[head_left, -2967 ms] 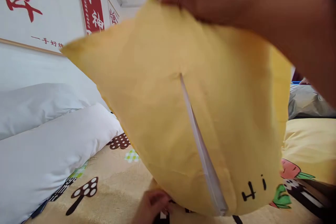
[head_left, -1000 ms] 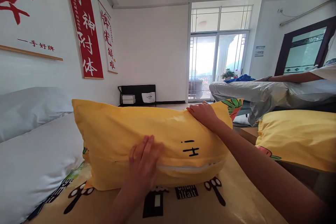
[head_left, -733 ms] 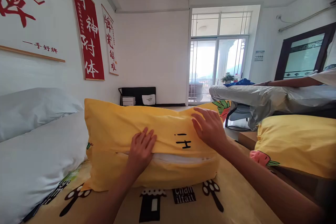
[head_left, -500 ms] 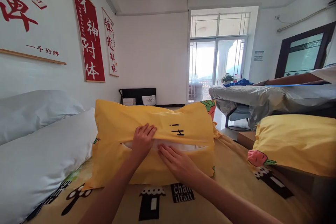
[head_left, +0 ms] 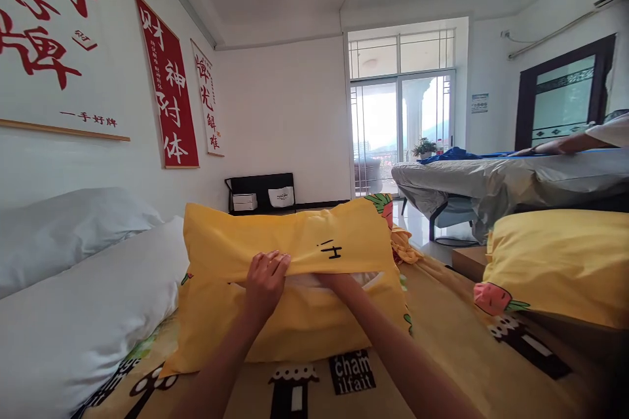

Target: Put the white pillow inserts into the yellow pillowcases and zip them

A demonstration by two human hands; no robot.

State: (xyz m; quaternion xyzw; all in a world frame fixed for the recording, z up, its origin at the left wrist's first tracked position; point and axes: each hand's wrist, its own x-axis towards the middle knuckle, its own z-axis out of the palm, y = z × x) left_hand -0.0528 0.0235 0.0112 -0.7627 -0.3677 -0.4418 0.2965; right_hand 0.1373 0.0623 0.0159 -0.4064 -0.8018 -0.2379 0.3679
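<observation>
A yellow pillowcase (head_left: 295, 334) with "Hi" lettering and a carrot print at one corner lies in front of me. A long slit runs across its middle, and a white pillow (head_left: 307, 281) shows inside. My left hand (head_left: 266, 278) is closed on the upper edge of the slit, its fingers curled over the yellow cloth. My right hand (head_left: 334, 280) reaches through the slit under the upper flap. Its fingers are hidden beneath the fabric, so I cannot see whether they grip anything.
White pillows (head_left: 98, 294) lie at the left. Another yellow pillow (head_left: 560, 268) rests at the right above a cardboard box (head_left: 469, 260). The bed is covered by a patterned tan sheet (head_left: 442, 340). Behind, a person's arm (head_left: 565, 144) reaches over a plastic-covered table (head_left: 442, 177).
My right hand has slid from lying over the slit to inside it, under the upper flap. My left hand keeps its place on the edge. The view has tilted up slightly.
</observation>
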